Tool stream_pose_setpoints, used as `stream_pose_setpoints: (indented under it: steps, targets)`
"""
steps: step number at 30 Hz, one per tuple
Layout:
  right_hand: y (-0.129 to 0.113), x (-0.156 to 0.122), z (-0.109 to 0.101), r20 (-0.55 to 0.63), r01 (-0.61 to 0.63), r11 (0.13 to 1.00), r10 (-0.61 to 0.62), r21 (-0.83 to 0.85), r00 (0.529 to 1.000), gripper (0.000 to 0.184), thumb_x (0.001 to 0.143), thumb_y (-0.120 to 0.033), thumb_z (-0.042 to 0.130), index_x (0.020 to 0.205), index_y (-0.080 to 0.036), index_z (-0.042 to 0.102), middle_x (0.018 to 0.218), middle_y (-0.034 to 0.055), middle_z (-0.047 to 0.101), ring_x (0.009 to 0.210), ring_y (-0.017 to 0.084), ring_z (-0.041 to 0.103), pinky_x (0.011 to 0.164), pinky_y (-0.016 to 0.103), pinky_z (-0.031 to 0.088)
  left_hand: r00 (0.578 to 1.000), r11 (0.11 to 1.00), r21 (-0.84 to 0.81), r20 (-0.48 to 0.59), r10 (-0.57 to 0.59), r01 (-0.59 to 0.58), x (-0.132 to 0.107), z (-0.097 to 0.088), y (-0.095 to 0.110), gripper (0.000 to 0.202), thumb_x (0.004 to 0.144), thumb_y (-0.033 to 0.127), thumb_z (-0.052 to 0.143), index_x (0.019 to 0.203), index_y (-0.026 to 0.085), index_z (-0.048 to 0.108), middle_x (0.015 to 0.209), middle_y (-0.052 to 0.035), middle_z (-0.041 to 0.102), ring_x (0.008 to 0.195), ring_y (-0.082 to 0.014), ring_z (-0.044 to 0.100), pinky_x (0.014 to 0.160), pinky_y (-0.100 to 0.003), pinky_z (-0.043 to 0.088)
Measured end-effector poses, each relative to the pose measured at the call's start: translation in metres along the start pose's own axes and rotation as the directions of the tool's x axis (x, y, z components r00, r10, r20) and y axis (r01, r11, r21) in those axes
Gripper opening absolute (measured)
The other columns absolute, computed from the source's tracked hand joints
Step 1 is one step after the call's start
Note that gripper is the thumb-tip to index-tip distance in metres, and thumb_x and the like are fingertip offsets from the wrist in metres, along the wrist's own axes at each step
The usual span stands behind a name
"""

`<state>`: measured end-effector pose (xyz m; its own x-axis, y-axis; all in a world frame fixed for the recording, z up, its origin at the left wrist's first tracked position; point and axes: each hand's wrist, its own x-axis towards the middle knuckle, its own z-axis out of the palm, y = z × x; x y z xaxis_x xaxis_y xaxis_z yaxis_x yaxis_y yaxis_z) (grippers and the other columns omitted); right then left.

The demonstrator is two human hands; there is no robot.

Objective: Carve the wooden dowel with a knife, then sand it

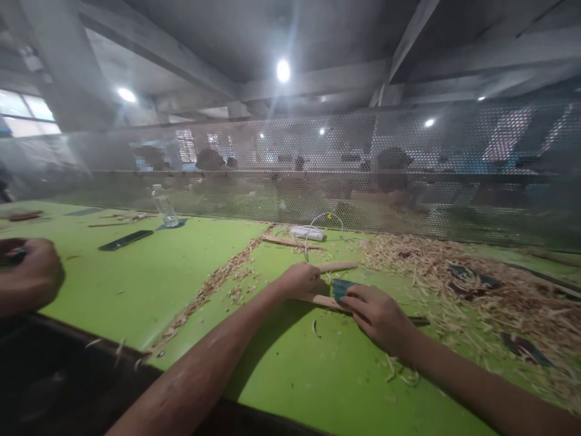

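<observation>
My left hand (302, 280) is closed round a thin wooden stick (336, 266) that lies across the green table (181, 272). My right hand (379, 315) presses a small teal pad (341, 287), perhaps sandpaper, against a second wooden stick (320, 300) under it, fingers curled on the pad. Both hands sit close together near the table's middle. A dark narrow tool (417, 321) pokes out from behind my right hand.
A thick spread of wood shavings (454, 266) covers the right side, with a trail of shavings (213, 284) running left. A white cable bundle (308, 232), a plastic bottle (164, 207) and a black phone (126, 240) lie farther back. Another person's hand (31, 272) is at left. A mesh screen (318, 163) borders the far edge.
</observation>
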<state>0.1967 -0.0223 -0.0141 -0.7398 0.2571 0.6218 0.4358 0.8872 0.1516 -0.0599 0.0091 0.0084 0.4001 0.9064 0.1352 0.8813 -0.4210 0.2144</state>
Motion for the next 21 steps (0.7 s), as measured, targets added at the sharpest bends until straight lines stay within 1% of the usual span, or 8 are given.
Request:
stream_pose_setpoints:
  steps: [2, 5, 8, 10, 13, 17, 19, 21]
  targets:
    - [0.002, 0.000, 0.000, 0.013, 0.023, 1.000, -0.023, 0.011, 1.000, 0.031, 0.093, -0.005, 0.055, 0.116, -0.016, 0.073, 0.106, 0.0119, 0.074, 0.090, 0.024, 0.069, 0.076, 0.037, 0.058, 0.999, 1.000, 0.018, -0.022, -0.023, 0.024, -0.001, 0.001, 0.003, 0.037, 0.100, 0.040, 0.052, 0.086, 0.014, 0.075, 0.076, -0.0060, 0.070, 0.061, -0.0142, 0.056, 0.058, -0.026, 0.039]
    - [0.004, 0.001, 0.000, 0.033, 0.054, 0.998, -0.053, -0.027, 0.998, 0.032, 0.095, -0.007, 0.054, 0.115, -0.019, 0.075, 0.105, 0.0115, 0.075, 0.091, 0.025, 0.069, 0.075, 0.038, 0.057, 0.996, 0.996, 0.045, -0.062, -0.069, 0.072, -0.001, 0.003, 0.008, 0.040, 0.102, 0.040, 0.047, 0.090, 0.014, 0.075, 0.080, -0.0083, 0.073, 0.066, -0.0170, 0.060, 0.061, -0.027, 0.042]
    - [0.004, 0.005, 0.004, 0.037, 0.117, 0.989, -0.114, -0.090, 0.993, 0.029, 0.098, -0.009, 0.052, 0.112, -0.019, 0.076, 0.103, 0.0109, 0.075, 0.089, 0.025, 0.068, 0.072, 0.039, 0.056, 0.989, 0.989, 0.084, -0.096, -0.113, 0.121, 0.000, 0.005, 0.013, 0.039, 0.102, 0.036, 0.044, 0.097, 0.015, 0.076, 0.087, -0.0107, 0.075, 0.073, -0.0204, 0.065, 0.067, -0.029, 0.045]
    - [0.005, 0.008, 0.008, 0.025, 0.166, 0.979, -0.164, -0.115, 0.986, 0.027, 0.100, -0.009, 0.052, 0.110, -0.018, 0.075, 0.102, 0.0100, 0.076, 0.087, 0.024, 0.067, 0.070, 0.038, 0.055, 0.986, 0.984, 0.108, -0.107, -0.131, 0.143, 0.000, 0.006, 0.016, 0.039, 0.102, 0.034, 0.042, 0.098, 0.016, 0.077, 0.089, -0.0117, 0.076, 0.076, -0.0220, 0.067, 0.070, -0.030, 0.046]
    - [0.006, 0.013, 0.010, 0.044, 0.196, 0.970, -0.192, -0.141, 0.980, 0.025, 0.098, -0.007, 0.054, 0.109, -0.016, 0.074, 0.099, 0.0080, 0.076, 0.086, 0.022, 0.067, 0.071, 0.035, 0.053, 0.986, 0.983, 0.113, -0.105, -0.130, 0.142, 0.000, 0.006, 0.017, 0.039, 0.102, 0.034, 0.042, 0.098, 0.016, 0.077, 0.089, -0.0122, 0.076, 0.077, -0.0231, 0.068, 0.070, -0.031, 0.047]
    - [0.006, 0.016, 0.004, 0.154, 0.241, 0.951, -0.214, -0.193, 0.965, 0.023, 0.095, -0.002, 0.057, 0.101, -0.015, 0.075, 0.088, 0.0055, 0.074, 0.080, 0.021, 0.064, 0.070, 0.034, 0.051, 0.987, 0.982, 0.133, -0.107, -0.118, 0.132, 0.001, 0.007, 0.014, 0.037, 0.101, 0.033, 0.043, 0.097, 0.017, 0.075, 0.088, -0.0117, 0.076, 0.075, -0.0229, 0.068, 0.067, -0.030, 0.045]
    - [0.005, 0.016, 0.001, 0.173, 0.246, 0.947, -0.213, -0.207, 0.962, 0.023, 0.095, -0.002, 0.056, 0.099, -0.015, 0.074, 0.087, 0.0061, 0.073, 0.079, 0.021, 0.064, 0.069, 0.034, 0.050, 0.987, 0.982, 0.134, -0.113, -0.116, 0.131, 0.003, 0.008, 0.013, 0.036, 0.100, 0.032, 0.043, 0.095, 0.017, 0.075, 0.086, -0.0117, 0.075, 0.073, -0.0224, 0.067, 0.066, -0.030, 0.043]
    - [0.004, 0.016, 0.002, 0.168, 0.237, 0.949, -0.204, -0.209, 0.964, 0.022, 0.097, -0.004, 0.054, 0.101, -0.013, 0.073, 0.089, 0.0076, 0.073, 0.080, 0.020, 0.063, 0.070, 0.033, 0.049, 0.985, 0.982, 0.129, -0.121, -0.125, 0.140, 0.003, 0.009, 0.014, 0.035, 0.100, 0.032, 0.044, 0.093, 0.016, 0.075, 0.085, -0.0115, 0.075, 0.071, -0.0216, 0.066, 0.065, -0.030, 0.043]
